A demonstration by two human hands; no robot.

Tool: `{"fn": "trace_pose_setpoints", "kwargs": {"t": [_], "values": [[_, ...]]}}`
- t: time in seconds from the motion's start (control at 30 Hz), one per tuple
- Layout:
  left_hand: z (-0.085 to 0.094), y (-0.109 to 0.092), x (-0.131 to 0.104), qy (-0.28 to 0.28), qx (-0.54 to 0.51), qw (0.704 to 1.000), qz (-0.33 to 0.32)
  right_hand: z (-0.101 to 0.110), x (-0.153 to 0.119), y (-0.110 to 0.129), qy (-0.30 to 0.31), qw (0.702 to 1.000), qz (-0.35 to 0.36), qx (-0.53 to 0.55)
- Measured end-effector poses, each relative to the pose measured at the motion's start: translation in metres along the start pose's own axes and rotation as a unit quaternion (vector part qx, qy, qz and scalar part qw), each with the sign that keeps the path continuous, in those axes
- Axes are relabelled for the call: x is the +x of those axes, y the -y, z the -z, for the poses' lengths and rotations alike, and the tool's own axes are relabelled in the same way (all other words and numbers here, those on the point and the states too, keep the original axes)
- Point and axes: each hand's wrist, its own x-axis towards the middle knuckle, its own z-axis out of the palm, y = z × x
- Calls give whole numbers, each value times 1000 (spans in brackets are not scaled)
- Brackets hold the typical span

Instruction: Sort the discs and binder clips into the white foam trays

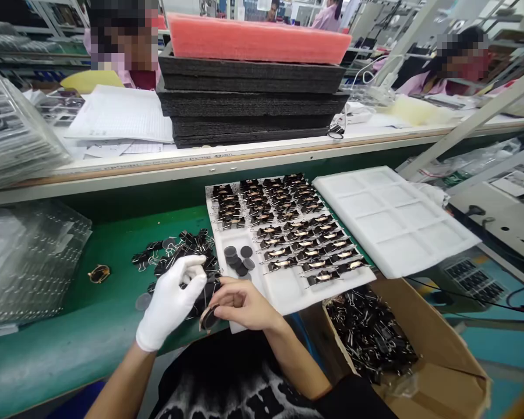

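The right hand is bare and pinches a round piece between thumb and fingers, just above the near edge of the green work surface. The left hand, in a white glove, has its thumb and fingers curled over the near side of a loose clip pile; whether it grips a clip cannot be told, and it hides part of the pile. Close beyond the right hand lies a white tray, with black discs heaped in its near left part and rows of clipped pieces filling much of the rest. A second white tray, with shallow compartments, lies to the right of it. Below, at the right, a cardboard box holds many black binder clips. One more round part lies alone on the green surface, left of the pile, near stacked clear plastic trays. Across the back runs a raised shelf, bearing black foam sheets topped by a pink foam block, which partly block the view behind. Papers lie beside them, and a slanted white post crosses the right side.
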Motion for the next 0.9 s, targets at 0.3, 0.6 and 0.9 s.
{"fn": "trace_pose_setpoints", "kwargs": {"t": [0.3, 0.6, 0.9], "values": [[-18, 13, -17, 64, 87, 993, -46, 4, 3, -15, -66, 979, -28, 192], [-22, 15, -23, 51, 148, 987, -44, 9, 0, -13, -51, 969, -52, 235], [-31, 11, -18, 62, 99, 992, 45, 11, 1, -12, -102, 965, -54, 236]]}}
